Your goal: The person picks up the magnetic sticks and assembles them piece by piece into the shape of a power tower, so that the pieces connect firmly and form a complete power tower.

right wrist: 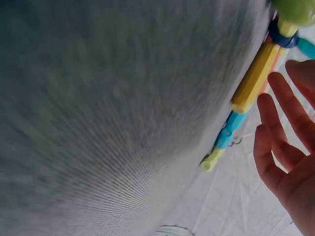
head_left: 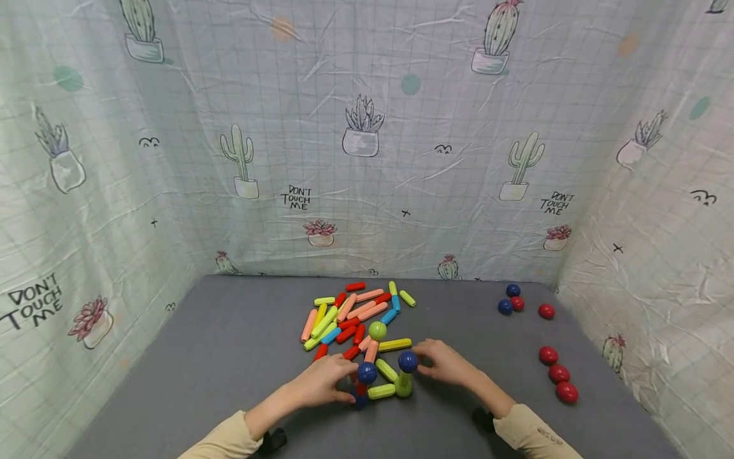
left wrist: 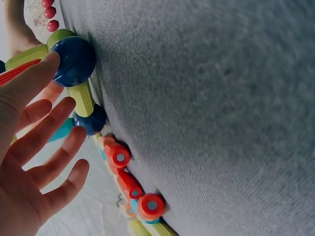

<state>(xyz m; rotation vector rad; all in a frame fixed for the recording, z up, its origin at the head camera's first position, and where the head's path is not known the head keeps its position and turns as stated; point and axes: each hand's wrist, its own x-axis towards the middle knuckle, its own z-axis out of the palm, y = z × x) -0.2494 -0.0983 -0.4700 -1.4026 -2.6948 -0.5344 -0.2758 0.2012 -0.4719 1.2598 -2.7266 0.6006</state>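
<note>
In the head view a frame of rods and balls stands at the near middle of the table. A blue ball (head_left: 367, 373) tops a red rod above another blue ball (head_left: 359, 401) at its left. Yellow-green rods (head_left: 381, 391) run from there to a green ball (head_left: 404, 387), over which an upright rod carries a blue ball (head_left: 408, 361). A second green ball (head_left: 377, 330) tops a pink rod behind. My left hand (head_left: 323, 381) has its thumb against the low left blue ball, fingers extended. Beside the right-hand blue ball, my right hand (head_left: 444, 362) has loosely bent fingers.
Behind the frame lies a pile of loose red, pink, blue and yellow-green rods (head_left: 347, 324), with a yellow rod (head_left: 395, 345) by the right hand. Several red balls (head_left: 559, 373) and two blue balls (head_left: 505, 306) lie at the right. A patterned curtain (head_left: 367, 210) surrounds the table.
</note>
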